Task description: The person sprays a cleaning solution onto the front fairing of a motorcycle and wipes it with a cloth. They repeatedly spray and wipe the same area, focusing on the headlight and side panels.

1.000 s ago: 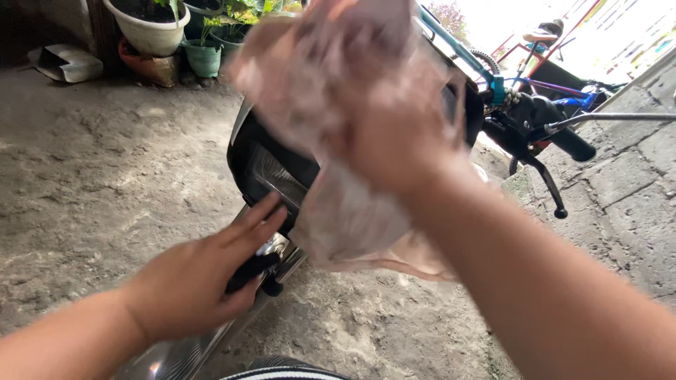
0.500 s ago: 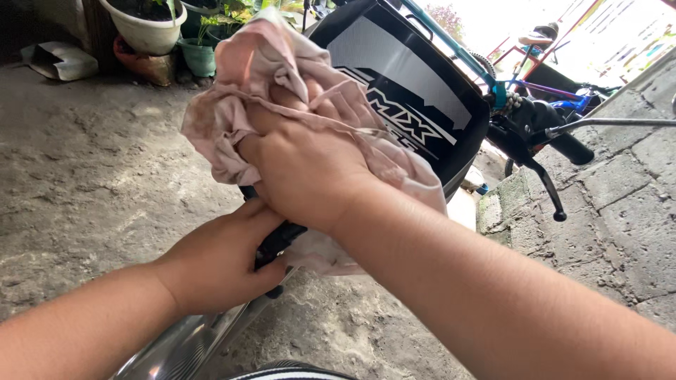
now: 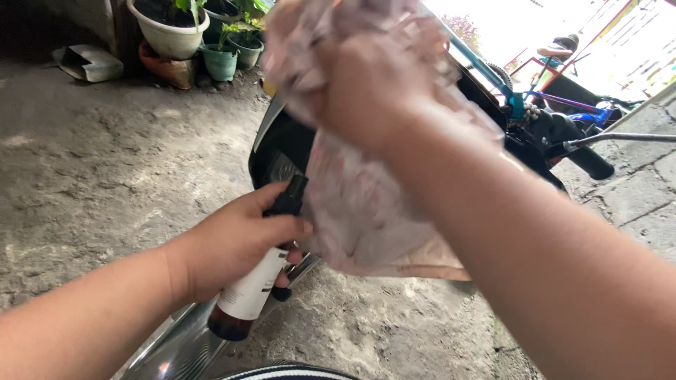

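Right hand [image 3: 366, 77] is up high and bunched tight around a pale pink, stained cotton rag [image 3: 366, 211], the loose end of the cloth hanging down below the wrist. It's blurred, so the fingers themselves can't be made out, but the fist is plainly clenched on the cloth and pressed against the upper part of the glossy black motorcycle front cowl [image 3: 282, 151], the cloth between palm and panel. Down low, left hand [image 3: 236, 243] is wrapped around a small dark-brown spray bottle with a white label and black nozzle [image 3: 257, 278], thumb and fingers closed round its neck, nozzle end tilted up toward the cowl and the base angled back toward the wearer. Held that way, the spray head faces the same panel the rag covers. Beneath the bottle runs a shiny chrome fender [image 3: 176, 345]. Off to the right, the black handlebar grip with its brake lever [image 3: 588, 158] pokes out over the grey block wall [image 3: 634, 204]. Back left, potted green plants [image 3: 183, 32] sit on the rough concrete floor [image 3: 105, 169], well apart from the work.
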